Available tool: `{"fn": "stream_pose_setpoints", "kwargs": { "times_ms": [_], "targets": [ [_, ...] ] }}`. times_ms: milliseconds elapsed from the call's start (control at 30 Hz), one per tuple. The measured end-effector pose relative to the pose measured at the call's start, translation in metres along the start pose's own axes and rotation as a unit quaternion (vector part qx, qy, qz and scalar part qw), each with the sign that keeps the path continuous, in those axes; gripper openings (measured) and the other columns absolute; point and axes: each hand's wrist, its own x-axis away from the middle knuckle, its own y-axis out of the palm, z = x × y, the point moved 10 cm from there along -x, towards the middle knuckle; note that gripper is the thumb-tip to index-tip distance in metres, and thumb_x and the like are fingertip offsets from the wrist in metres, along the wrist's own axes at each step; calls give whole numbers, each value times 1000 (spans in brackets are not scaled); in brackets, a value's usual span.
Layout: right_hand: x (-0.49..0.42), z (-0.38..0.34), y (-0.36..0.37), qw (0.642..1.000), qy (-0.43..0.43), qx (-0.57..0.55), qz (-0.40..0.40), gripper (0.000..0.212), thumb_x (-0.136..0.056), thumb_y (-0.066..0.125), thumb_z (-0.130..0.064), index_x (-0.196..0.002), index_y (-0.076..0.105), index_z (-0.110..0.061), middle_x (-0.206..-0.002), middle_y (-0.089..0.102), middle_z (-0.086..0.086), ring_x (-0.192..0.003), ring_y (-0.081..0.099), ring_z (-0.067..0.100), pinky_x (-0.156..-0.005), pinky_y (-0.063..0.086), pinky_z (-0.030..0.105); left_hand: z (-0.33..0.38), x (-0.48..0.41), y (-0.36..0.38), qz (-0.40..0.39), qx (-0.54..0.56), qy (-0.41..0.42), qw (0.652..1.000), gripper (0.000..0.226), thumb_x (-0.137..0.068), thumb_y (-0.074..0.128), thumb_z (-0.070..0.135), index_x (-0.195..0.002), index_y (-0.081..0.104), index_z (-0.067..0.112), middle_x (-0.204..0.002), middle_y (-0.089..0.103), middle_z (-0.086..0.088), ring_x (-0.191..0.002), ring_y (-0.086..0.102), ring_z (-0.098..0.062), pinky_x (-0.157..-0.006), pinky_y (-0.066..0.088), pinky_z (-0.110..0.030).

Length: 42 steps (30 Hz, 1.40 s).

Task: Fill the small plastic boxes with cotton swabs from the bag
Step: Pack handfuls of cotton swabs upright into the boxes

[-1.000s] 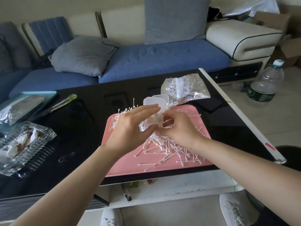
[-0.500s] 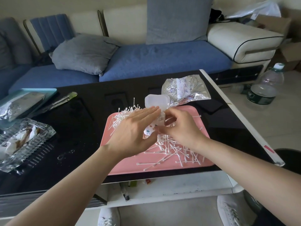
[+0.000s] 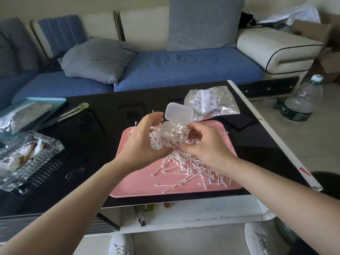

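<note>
A small translucent plastic box (image 3: pixel 170 138) with a patterned label is held above the pink tray (image 3: pixel 139 181), its hinged lid (image 3: pixel 179 112) standing open. White swab heads fill its mouth. My left hand (image 3: pixel 142 142) curls round the box's left side and bottom. My right hand (image 3: pixel 206 146) grips its right side with thumb and fingers. Several loose cotton swabs (image 3: pixel 191 166) lie scattered on the tray under my hands. The crumpled clear swab bag (image 3: pixel 211 102) lies behind the tray on the black table.
On the black table (image 3: pixel 82 137) at the left stand a ribbed glass dish (image 3: pixel 25 159) with a wrapper, a teal tray (image 3: pixel 29 107) with a foil pack, and a green-tipped tool (image 3: pixel 73 111). A water bottle (image 3: pixel 301 100) stands on the floor at right. A sofa runs behind.
Both hands have lifted and tilted the box so its swab-filled opening faces me. My left hand went from lying flat over it to cupping its side.
</note>
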Motion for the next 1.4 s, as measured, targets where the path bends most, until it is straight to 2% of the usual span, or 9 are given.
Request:
{"fn": "stream_pose_setpoints", "kwargs": {
  "times_ms": [133, 234, 467, 567, 768, 934, 1035, 1302, 1402],
  "targets": [
    [3, -9, 7, 996, -38, 62, -41, 42, -71, 91, -21, -108, 71, -14, -98, 74, -10, -92, 69, 3, -85, 55, 22, 3, 0, 12, -53, -8, 39, 998, 47, -77, 86, 39, -117, 66, 26, -99, 69, 17, -93, 67, -6, -84, 56, -39],
    [8, -28, -12, 976, -116, 179, 32, 39, -70, 90, -31, -100, 71, -15, -89, 68, -13, -82, 65, 5, -77, 53, 21, 0, -2, 9, -50, -13, 32, 998, 42, -77, 85, 38, -113, 67, 29, -95, 69, 17, -89, 66, -5, -81, 56, -38],
    [21, -66, 11, 911, -296, 286, -36, 46, -72, 85, -31, -114, 72, -18, -113, 67, -13, -109, 43, 13, -99, 33, 27, 0, -4, 17, -104, -11, 47, 993, 34, -76, 85, 37, -102, 64, 36, -90, 66, 17, -83, 62, -9, -75, 49, -31],
    [19, -58, 20, 915, -274, 288, -67, 52, -70, 88, -28, -119, 70, -22, -117, 66, -17, -108, 37, 9, -98, 34, 39, -3, -3, 26, -139, -5, 18, 990, 34, -76, 87, 33, -101, 64, 37, -89, 65, 17, -87, 60, -9, -80, 49, -33],
    [10, -56, 12, 934, -254, 245, -63, 37, -71, 87, -25, -105, 74, -19, -106, 71, -17, -102, 42, 12, -98, 32, 33, -3, -2, 33, -174, 36, -12, 984, 36, -77, 87, 37, -108, 68, 29, -99, 70, 8, -96, 63, -19, -87, 51, -44],
    [16, -47, 32, 922, -232, 277, -139, 59, -71, 83, -32, -125, 67, -16, -106, 49, -40, -94, 31, 14, -86, 36, 34, 0, -1, 35, -210, 67, -26, 975, 47, -82, 84, 22, -124, 63, 27, -108, 68, 7, -103, 64, -17, -91, 53, -43],
    [13, -37, 38, 936, -181, 239, -183, 47, -79, 83, -28, -123, 67, -21, -95, 47, -36, -92, 30, 15, -81, 33, 26, 4, 1, 36, -229, 56, -15, 972, 54, -83, 83, 21, -131, 59, 26, -113, 66, 7, -106, 64, -15, -93, 52, -41],
    [0, -31, 29, 981, -89, 90, -145, 20, -92, 73, -20, -84, 64, -4, -62, 57, -20, -63, 56, 0, -60, 39, 17, 20, 0, 30, -92, -50, 36, 994, 98, -64, 90, 29, -149, 41, 25, -124, 63, 8, -110, 62, -12, -92, 53, -35],
    [0, -24, 37, 979, -47, 37, -193, 16, -88, 76, -13, -100, 67, -5, -85, 73, -6, -76, 69, 10, -70, 55, 29, 22, -2, 26, -44, -77, 58, 994, 94, -59, 89, 29, -144, 49, 22, -123, 65, 8, -108, 62, -13, -91, 53, -37]
  ]
}}
